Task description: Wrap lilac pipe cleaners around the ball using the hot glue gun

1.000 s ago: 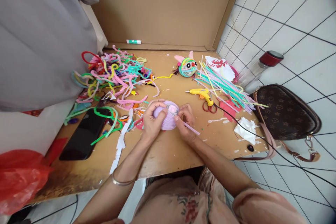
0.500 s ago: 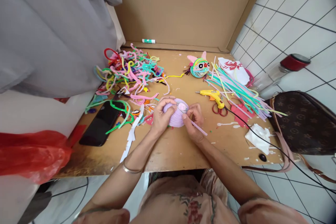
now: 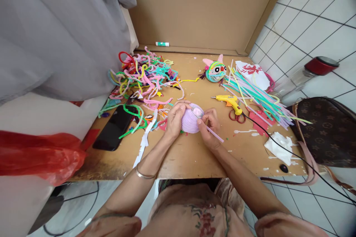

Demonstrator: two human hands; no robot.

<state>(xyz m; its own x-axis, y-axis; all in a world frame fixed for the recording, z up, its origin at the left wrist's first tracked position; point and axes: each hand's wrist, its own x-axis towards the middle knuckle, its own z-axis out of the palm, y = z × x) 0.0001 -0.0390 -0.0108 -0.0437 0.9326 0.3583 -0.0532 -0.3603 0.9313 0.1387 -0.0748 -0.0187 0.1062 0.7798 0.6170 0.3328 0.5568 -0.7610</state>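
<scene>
A lilac ball wound with pipe cleaner (image 3: 189, 121) rests at the middle of a low wooden table (image 3: 183, 157). My left hand (image 3: 175, 118) cups its left side, fingers curled over the top. My right hand (image 3: 209, 127) pinches a lilac pipe cleaner (image 3: 214, 134) whose near end sticks out toward the table's front right, while its far end meets the ball's top. A finished ball with a face and pink ears (image 3: 215, 71) stands further back.
A tangle of coloured pipe cleaners (image 3: 141, 77) lies back left, a bundle of straight ones (image 3: 256, 98) back right. Nearby are a yellow glue gun (image 3: 230, 102), red scissors (image 3: 237, 116), a black phone (image 3: 115, 127), a tissue (image 3: 279, 143) and a brown handbag (image 3: 325, 131).
The view has shifted, so everything sits further right in frame. Both hands stay on the lilac ball, with the right hand still pressing the pipe cleaner to its top.
</scene>
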